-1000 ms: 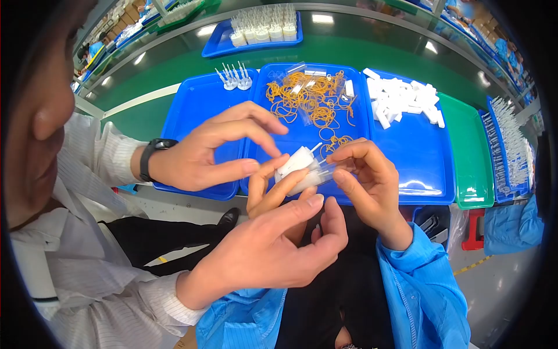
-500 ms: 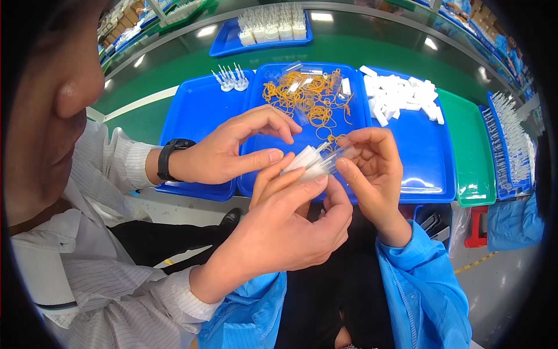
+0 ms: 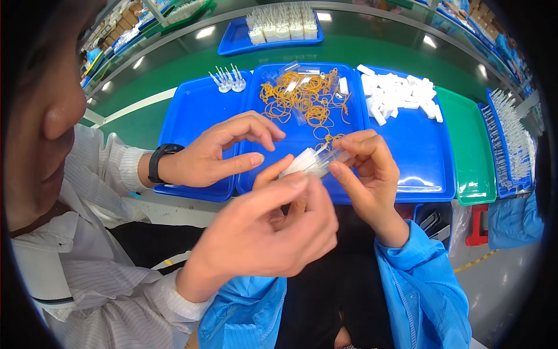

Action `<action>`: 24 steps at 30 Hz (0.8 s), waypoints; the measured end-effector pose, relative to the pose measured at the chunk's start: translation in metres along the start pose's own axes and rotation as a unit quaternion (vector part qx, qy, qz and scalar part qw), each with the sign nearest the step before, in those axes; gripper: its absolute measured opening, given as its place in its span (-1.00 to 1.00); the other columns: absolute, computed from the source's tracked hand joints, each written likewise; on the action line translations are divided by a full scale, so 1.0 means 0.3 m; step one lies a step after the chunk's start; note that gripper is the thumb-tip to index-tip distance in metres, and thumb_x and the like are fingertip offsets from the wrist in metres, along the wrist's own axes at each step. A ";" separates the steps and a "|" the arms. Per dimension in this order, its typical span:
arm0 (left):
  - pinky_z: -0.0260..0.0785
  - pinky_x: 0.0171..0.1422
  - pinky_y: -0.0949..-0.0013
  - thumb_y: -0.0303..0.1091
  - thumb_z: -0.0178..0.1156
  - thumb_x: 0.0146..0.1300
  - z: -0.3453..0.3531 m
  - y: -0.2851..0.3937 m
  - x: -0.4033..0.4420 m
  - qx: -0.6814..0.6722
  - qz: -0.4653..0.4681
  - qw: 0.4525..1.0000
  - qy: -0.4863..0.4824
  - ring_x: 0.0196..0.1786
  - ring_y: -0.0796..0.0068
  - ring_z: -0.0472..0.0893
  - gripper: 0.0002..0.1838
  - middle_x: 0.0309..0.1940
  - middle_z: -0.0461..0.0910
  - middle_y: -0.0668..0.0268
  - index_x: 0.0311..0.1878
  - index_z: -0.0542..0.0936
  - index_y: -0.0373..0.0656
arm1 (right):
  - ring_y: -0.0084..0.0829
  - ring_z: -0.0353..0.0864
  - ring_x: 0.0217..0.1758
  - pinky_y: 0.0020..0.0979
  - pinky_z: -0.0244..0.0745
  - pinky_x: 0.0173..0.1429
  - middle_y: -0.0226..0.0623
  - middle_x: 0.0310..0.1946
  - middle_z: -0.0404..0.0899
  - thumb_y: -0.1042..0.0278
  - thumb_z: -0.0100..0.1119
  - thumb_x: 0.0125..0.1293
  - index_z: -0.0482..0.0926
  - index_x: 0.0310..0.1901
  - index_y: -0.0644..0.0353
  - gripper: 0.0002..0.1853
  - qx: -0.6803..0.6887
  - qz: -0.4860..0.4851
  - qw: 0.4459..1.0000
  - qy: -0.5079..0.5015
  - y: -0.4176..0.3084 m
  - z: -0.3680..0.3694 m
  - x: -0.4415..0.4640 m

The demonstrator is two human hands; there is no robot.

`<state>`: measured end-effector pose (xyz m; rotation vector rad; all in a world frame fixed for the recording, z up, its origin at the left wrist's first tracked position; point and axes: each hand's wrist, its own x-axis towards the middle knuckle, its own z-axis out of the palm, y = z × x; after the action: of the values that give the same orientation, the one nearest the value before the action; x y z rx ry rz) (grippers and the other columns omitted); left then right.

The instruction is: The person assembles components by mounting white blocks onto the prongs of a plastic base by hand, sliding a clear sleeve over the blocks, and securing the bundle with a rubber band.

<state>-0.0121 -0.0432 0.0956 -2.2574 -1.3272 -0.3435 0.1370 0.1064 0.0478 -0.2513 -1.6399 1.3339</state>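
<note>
The left hand (image 3: 270, 172), partly hidden, curls round bunched white bits (image 3: 301, 161); the right hand (image 3: 372, 175), nearly closed, pinches a clear tube (image 3: 335, 159) at their two o'clock end, how far on I can't tell; loose bands (image 3: 317, 114) lie at twelve o'clock.

Here's the right hand (image 3: 375, 186), raised at chest front, wrist bent so the fingers point inward, thumb set below the curled fingers in a light pinch. The right forearm (image 3: 421, 291) angles up in its blue sleeve. And the left hand (image 3: 272, 173), mostly hidden, shows bent fingers closed in a grip, its wrist out of sight.
</note>
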 end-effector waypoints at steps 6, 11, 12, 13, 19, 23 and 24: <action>0.37 0.25 0.30 -0.46 0.06 0.34 0.225 0.162 0.054 -0.490 -0.425 0.698 0.302 0.24 0.29 0.42 -0.66 0.20 0.38 0.01 0.13 0.48 -0.43 | -0.60 0.51 -0.25 -0.61 0.46 -0.19 -0.20 -0.05 0.44 0.69 0.25 0.13 0.47 -0.01 0.33 -0.64 -0.041 -0.020 0.999 0.000 0.016 -0.012 0.011; 0.25 0.35 0.17 -0.16 -0.18 0.47 0.218 0.155 0.058 -0.603 -0.364 0.642 0.303 0.38 0.10 0.24 -0.46 0.37 0.14 -0.05 0.29 0.32 -0.43 | -0.37 0.41 0.04 -0.37 0.47 -0.01 -0.10 0.23 0.21 0.35 0.58 -0.22 0.20 0.30 0.22 -0.01 -0.205 -0.050 0.977 -0.027 -0.022 0.004 0.003; 0.25 0.35 0.17 -0.16 -0.18 0.47 0.218 0.158 0.062 -0.605 -0.363 0.640 0.303 0.38 0.10 0.24 -0.46 0.37 0.14 -0.05 0.29 0.32 -0.43 | -0.23 0.33 0.16 -0.28 0.43 0.08 -0.07 0.28 0.12 0.29 0.63 -0.36 0.10 0.33 0.20 0.16 -0.251 -0.048 0.966 -0.034 -0.018 0.003 -0.002; 0.25 0.35 0.15 -0.06 -0.19 0.47 0.218 0.162 0.064 -0.608 -0.360 0.644 0.293 0.39 0.09 0.23 -0.40 0.38 0.10 -0.04 0.30 0.31 -0.44 | -0.23 0.33 0.16 -0.28 0.43 0.08 -0.07 0.28 0.12 0.29 0.63 -0.36 0.10 0.33 0.20 0.16 -0.253 -0.047 0.966 -0.033 -0.019 0.004 0.002; 0.15 0.40 0.11 0.19 -0.23 0.41 0.212 0.189 0.081 -0.625 -0.380 0.622 0.279 0.43 0.09 0.15 -0.19 0.40 0.03 -0.03 0.34 0.20 -0.47 | -0.06 0.29 0.23 -0.24 0.39 0.12 -0.01 0.22 0.20 0.38 0.56 -0.34 0.21 0.25 0.24 0.00 -0.337 -0.110 0.935 -0.023 -0.022 0.001 0.016; 0.06 0.45 0.11 0.29 -0.21 0.36 0.209 0.189 0.085 -0.630 -0.408 0.600 0.276 0.46 0.07 0.08 -0.09 0.40 0.05 -0.06 0.38 0.08 -0.48 | -0.05 0.32 0.20 -0.19 0.39 0.13 -0.01 0.17 0.27 0.39 0.49 -0.31 0.38 0.11 0.26 -0.19 -0.322 -0.141 0.936 0.005 -0.018 0.016 0.010; 0.06 0.45 0.11 0.29 -0.21 0.36 0.210 0.190 0.085 -0.631 -0.409 0.600 0.275 0.46 0.07 0.08 -0.09 0.40 0.05 -0.06 0.38 0.08 -0.48 | -0.05 0.33 0.19 -0.17 0.38 0.13 -0.03 0.14 0.30 0.40 0.48 -0.31 0.42 0.06 0.27 -0.26 -0.315 -0.144 0.938 0.013 -0.018 0.019 0.010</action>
<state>0.0479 -0.0136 0.0374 -1.6355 -1.8831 -2.7773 0.1333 0.1027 0.0542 -0.3855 -1.9572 0.5546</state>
